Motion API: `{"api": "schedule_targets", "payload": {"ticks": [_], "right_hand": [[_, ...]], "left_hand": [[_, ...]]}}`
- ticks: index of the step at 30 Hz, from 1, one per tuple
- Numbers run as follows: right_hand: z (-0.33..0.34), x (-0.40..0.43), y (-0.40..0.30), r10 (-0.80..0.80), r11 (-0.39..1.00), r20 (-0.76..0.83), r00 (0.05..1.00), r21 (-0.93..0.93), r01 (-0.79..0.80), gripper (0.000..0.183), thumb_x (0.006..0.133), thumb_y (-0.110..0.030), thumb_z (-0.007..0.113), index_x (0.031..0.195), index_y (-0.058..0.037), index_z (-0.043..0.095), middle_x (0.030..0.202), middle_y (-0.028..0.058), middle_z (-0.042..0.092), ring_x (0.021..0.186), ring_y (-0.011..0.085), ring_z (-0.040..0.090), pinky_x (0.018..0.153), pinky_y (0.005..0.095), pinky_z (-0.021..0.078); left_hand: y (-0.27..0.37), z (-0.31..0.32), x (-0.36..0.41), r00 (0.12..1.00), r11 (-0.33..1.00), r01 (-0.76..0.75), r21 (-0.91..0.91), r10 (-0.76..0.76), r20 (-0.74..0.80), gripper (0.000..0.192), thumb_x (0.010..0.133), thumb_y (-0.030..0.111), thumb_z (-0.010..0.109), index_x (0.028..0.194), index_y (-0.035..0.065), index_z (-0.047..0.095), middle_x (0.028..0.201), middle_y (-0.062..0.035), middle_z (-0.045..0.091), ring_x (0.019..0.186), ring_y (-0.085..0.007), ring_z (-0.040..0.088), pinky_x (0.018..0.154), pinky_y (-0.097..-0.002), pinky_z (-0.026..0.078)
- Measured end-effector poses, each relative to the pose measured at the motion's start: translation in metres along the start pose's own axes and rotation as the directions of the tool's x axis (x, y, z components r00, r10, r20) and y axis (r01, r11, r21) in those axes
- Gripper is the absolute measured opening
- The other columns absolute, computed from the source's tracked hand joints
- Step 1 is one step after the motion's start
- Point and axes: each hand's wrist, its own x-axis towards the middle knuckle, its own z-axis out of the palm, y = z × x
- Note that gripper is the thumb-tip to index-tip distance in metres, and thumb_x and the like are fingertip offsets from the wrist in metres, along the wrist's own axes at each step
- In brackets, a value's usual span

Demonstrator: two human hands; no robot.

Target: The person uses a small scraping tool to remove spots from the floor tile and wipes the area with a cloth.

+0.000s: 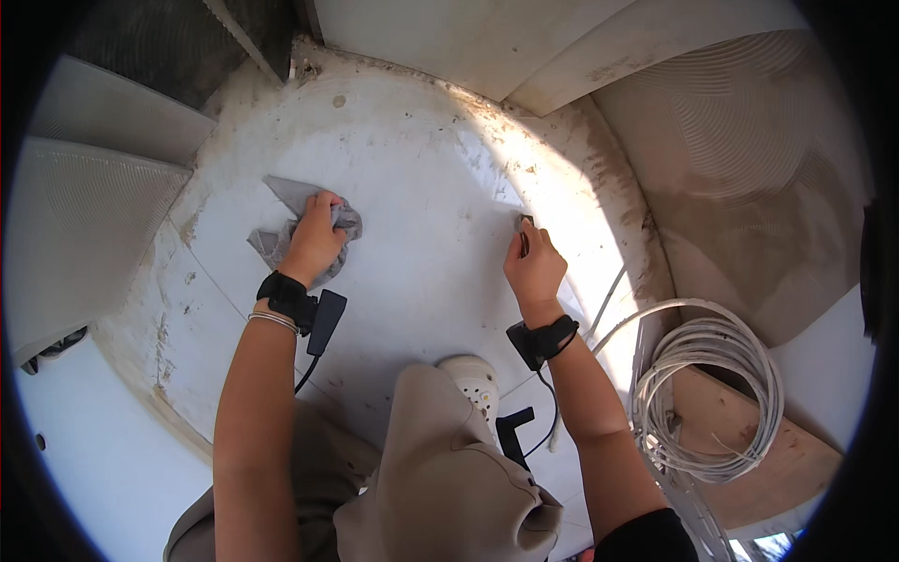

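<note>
My left hand (316, 239) grips a crumpled grey cloth (348, 223), pressing it against the white tiled floor (414, 281). Two corners of the cloth spread out flat to the left. In my right hand (537, 263) is a small dark hand tool (526, 223), its near end hidden by my fingers; it looks like a scraper, though the blade is hard to make out. The tool's tip meets the floor at the edge of a bright sunlit strip. Brown dirt and smears mark the floor's margins.
Large panels (421, 35) stand along the far side, more (105, 204) on the left. A coil of pale cable (765, 393) lies at the right by a wooden board (758, 478). My white clog (470, 376) and bent knee are between my arms.
</note>
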Motion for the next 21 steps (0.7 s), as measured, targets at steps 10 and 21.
{"api": "schedule_targets", "payload": {"ticks": [10,21], "right_hand": [[0.003,0.005,0.002,-0.008,1.000,-0.040,0.999,-0.025,0.007,0.018,0.072,-0.010,0.057,0.089,-0.0045,0.059,0.066,0.0069,0.056,0.051,0.0223,0.056,0.044,0.0302,0.0449],[0.007,0.012,0.006,0.028,1.000,-0.046,0.999,0.000,-0.028,0.023,0.072,-0.012,0.054,0.094,-0.0070,0.058,0.072,0.0104,0.057,0.047,0.0257,0.055,0.041,0.0335,0.0438]], "left_hand": [[-0.001,0.002,0.005,1.000,1.000,0.019,-0.016,-0.018,0.016,0.036,0.068,-0.001,0.052,0.101,0.0047,0.040,0.103,-0.0160,0.043,0.093,-0.0344,0.048,0.078,-0.0370,0.041],[0.007,-0.002,0.003,0.999,0.999,0.027,-0.018,-0.026,0.035,0.037,0.068,-0.001,0.052,0.102,0.0052,0.040,0.103,-0.0160,0.043,0.092,-0.0340,0.048,0.078,-0.0359,0.041]]}}
